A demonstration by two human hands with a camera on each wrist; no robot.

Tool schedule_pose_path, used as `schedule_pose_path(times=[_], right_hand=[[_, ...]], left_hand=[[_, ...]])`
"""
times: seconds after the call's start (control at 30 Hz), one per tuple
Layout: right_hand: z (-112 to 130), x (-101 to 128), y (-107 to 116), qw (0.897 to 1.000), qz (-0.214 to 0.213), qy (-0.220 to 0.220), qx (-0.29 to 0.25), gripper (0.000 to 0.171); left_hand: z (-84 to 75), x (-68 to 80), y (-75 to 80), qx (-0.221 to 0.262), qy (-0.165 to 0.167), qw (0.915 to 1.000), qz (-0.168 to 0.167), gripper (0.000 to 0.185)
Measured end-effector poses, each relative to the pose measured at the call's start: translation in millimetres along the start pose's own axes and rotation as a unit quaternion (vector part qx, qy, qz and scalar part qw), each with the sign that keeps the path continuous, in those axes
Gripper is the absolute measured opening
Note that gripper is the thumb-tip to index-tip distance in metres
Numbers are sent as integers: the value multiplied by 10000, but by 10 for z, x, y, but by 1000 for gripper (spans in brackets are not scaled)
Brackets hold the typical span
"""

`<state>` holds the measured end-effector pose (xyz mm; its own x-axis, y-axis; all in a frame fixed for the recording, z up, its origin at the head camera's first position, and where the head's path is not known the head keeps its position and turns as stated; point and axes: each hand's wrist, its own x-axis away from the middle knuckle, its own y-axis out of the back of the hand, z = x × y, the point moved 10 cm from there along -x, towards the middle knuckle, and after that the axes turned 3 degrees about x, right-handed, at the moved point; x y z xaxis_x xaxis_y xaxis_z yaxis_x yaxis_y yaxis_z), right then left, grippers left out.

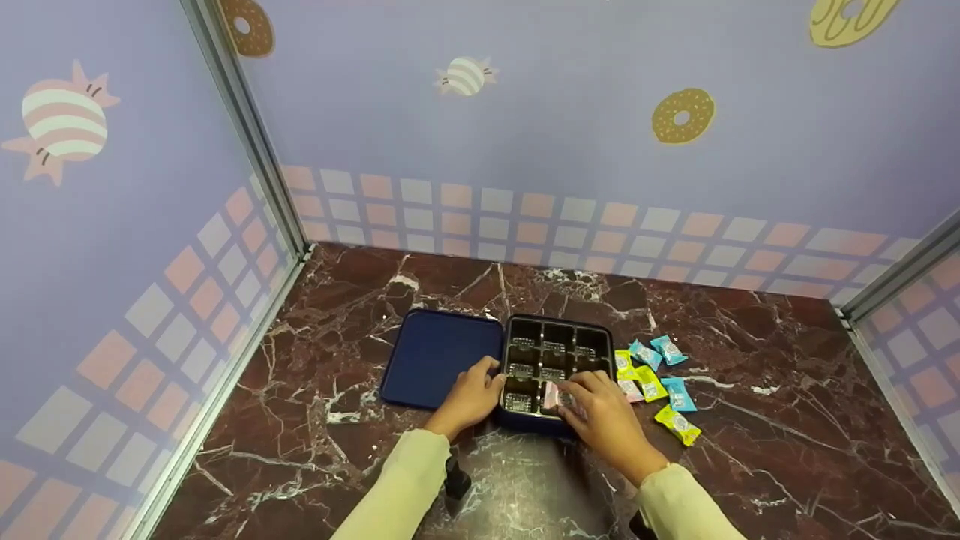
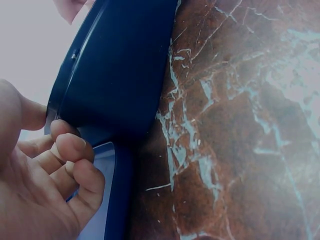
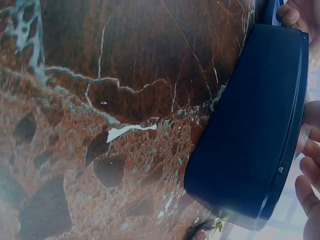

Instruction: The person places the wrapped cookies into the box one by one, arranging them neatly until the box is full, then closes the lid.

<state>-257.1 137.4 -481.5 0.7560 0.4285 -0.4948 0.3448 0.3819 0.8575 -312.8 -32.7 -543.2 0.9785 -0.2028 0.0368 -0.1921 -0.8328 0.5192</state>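
A dark blue box (image 1: 529,422) holds a black divided insert with three rows of three compartments. My left hand (image 1: 472,394) grips its left side near the front corner; the left wrist view shows the thumb at the rim and the fingers curled against the wall. Over the front middle compartment, my right hand (image 1: 606,416) pinches a pink wrapped candy (image 1: 551,394), partly covered by the fingers. The right front compartment is hidden under that hand. In the right wrist view, right-hand fingers (image 3: 310,172) reach over the box rim.
The blue lid (image 1: 442,356) lies flat left of the box. Right of the box are scattered blue candies (image 1: 679,394), yellow candies (image 1: 677,425) and a pink candy (image 1: 630,390). Everything rests on a dark red marbled table (image 1: 315,450), with lilac panels (image 1: 562,135) behind and at the sides.
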Motion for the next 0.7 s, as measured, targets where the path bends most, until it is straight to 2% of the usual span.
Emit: schedule_pose_path(times=[0.2, 0.43, 0.7], right_hand=[[11, -13, -17, 10000, 80, -41, -34, 31], [17, -18, -37, 9998, 154, -43, -95, 27], [24, -33, -53, 9994, 266, -66, -230, 26]], left_hand=[[9, -11, -4, -31, 27, 10000, -36, 31], [-4, -11, 1, -96, -111, 9999, -81, 30], [10, 1, -11, -7, 38, 10000, 86, 30]])
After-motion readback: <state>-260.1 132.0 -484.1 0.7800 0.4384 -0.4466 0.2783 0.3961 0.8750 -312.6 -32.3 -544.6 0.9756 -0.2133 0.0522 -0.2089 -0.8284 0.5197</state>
